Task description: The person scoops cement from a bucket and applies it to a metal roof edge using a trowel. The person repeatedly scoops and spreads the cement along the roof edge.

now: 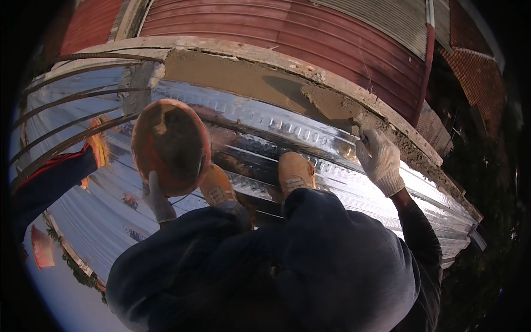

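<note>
Gripping org bucket (180, 185), L hand (159, 200) | dk residue (174, 138) inside | R hand (381, 160) curled nr mortar (238, 77), grip: can't tell

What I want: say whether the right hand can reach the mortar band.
Probably yes: the gloved right hand is close beside the mortar band, and nothing visible blocks the way; the bowl is well left.
</note>
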`<state>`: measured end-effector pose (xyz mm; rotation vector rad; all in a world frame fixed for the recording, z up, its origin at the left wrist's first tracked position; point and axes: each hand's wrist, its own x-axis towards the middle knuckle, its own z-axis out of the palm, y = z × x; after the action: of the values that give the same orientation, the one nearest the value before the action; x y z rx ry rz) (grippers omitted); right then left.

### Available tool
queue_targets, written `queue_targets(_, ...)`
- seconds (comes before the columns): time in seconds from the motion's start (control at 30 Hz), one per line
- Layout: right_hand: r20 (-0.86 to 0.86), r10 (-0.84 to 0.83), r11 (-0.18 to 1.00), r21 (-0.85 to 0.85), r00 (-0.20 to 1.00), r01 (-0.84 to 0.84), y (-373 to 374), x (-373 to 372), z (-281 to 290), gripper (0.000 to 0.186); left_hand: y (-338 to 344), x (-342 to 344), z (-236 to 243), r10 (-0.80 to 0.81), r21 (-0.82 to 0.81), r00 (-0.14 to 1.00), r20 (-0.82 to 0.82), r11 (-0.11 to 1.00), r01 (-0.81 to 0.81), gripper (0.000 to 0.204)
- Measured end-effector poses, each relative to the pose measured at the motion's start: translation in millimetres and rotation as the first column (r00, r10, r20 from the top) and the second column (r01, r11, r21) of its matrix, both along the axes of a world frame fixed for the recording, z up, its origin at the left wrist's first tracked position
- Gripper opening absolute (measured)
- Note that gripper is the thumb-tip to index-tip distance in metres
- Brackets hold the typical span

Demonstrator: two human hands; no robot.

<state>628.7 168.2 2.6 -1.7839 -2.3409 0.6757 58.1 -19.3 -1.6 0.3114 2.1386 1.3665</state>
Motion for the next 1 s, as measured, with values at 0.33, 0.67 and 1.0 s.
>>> queue_targets(0.33, -0.490, -0.298, 0.786, -0.613, 0.819, -0.081, 91.8, -156.6, -31.4, 0.033, -3.0, -9.7, -18.3, -0.022, 0.124, 0.998, 0.054, 0.992, 0.015, 0.053)
queue_targets(0.67, -0.417, 0.110, 0.846, -0.436, 0.902, -0.305, 118.0, -208.6, -74.9, 0.033, -4.7, -2.3, -5.6, -0.001, 0.141, 0.997, 0.080, 0.990, -0.011, 0.050)
queue_targets(1.0, -0.306, 0.199, 0.905, -0.308, 0.931, -0.294, 112.2, -211.9, -75.9, 0.039, -0.4, 5.6, -2.4, 0.020, 0.093, 0.999, 0.046, 0.995, -0.024, 0.044)
